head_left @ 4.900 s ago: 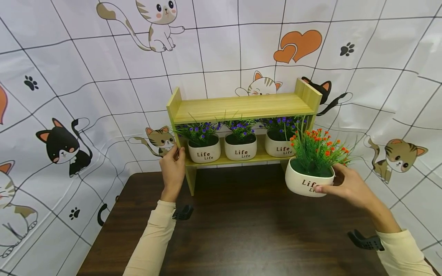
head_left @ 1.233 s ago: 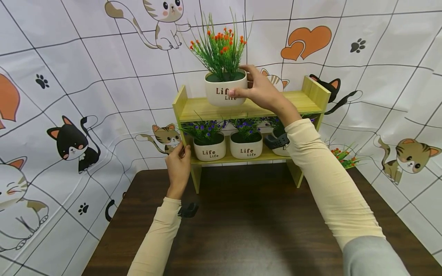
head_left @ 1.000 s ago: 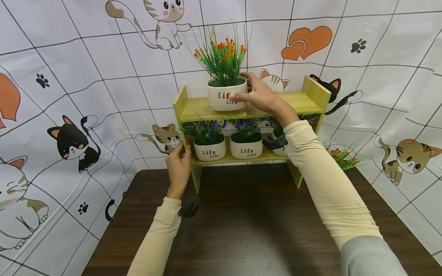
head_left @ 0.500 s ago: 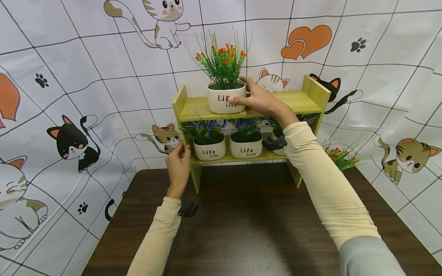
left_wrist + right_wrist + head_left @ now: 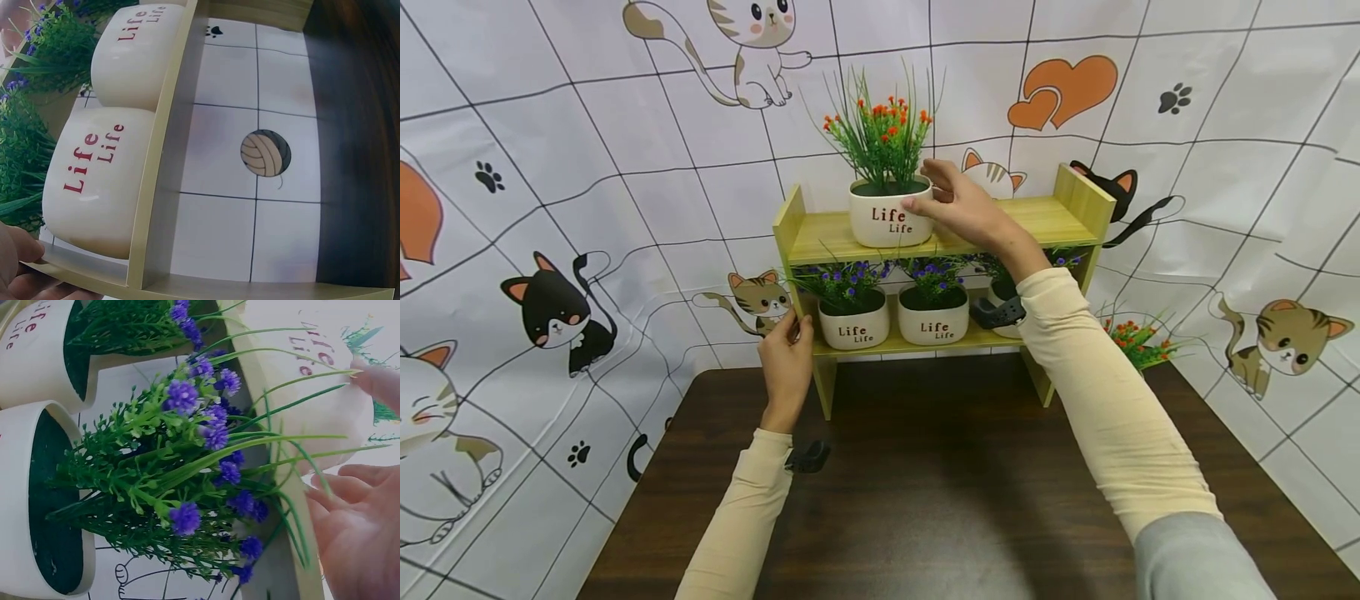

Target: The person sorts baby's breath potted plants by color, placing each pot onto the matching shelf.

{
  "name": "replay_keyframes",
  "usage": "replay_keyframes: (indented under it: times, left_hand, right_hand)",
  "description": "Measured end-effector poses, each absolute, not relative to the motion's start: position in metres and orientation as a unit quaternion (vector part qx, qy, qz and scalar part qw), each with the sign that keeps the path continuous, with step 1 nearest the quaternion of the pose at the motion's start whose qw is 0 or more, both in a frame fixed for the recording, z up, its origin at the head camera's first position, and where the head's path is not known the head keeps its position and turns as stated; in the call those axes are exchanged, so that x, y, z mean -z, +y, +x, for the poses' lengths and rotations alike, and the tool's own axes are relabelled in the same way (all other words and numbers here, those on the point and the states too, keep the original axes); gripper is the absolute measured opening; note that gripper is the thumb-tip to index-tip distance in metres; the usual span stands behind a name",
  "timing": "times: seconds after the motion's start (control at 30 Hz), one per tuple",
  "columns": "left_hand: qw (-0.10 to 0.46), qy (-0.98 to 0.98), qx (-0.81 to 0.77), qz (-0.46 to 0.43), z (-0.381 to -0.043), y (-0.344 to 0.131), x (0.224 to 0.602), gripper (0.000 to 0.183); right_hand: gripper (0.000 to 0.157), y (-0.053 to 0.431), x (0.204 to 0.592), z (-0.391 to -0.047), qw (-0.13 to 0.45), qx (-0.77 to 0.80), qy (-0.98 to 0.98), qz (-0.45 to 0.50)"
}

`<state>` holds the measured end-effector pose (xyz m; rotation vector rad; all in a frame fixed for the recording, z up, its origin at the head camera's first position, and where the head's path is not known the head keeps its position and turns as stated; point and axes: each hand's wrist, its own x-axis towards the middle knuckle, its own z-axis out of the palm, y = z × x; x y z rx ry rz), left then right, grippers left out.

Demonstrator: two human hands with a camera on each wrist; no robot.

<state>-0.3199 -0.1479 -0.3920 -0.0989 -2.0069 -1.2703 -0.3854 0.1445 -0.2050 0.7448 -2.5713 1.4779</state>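
A white oval flower pot with orange flowers (image 5: pixel 891 215) stands upright on the top board of a two-tier wooden shelf (image 5: pixel 1000 221), left of its middle. My right hand (image 5: pixel 972 212) is at the pot's right side, thumb near its front edge. In the right wrist view its fingers (image 5: pixel 350 494) are spread and apart from the pot. My left hand (image 5: pixel 786 358) pinches the shelf's left side panel, thumb inside and fingers outside. On the lower board are the left purple-flowered pot (image 5: pixel 853 321), the middle one (image 5: pixel 934 317) and a right one (image 5: pixel 1002 292), partly behind my right wrist.
Another orange-flowered plant (image 5: pixel 1138 342) shows at the right, its lower part hidden behind my right sleeve. The shelf stands at the back of a dark wooden table (image 5: pixel 887 483), before a cat-printed wall covering (image 5: pixel 700 125).
My right hand brought the orange-flowered pot from the right, up and left onto the top board. Its grip has since loosened. The left hand keeps pinching the side panel.
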Motion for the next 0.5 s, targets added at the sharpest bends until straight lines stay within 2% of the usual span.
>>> replay_keyframes:
  times: [0.33,0.5]
  left_hand:
    - [0.366,-0.789,0.493,-0.036,-0.319,-0.148,0.391,0.022]
    - [0.365,-0.788,0.495,-0.038,-0.319,-0.148,0.391,0.022]
  right_hand:
    - [0.049,0.157,0.204,-0.376,0.185,-0.482,-0.827,0.220]
    - [0.032,0.165,0.206,-0.372,0.223,-0.468,-0.826,0.224]
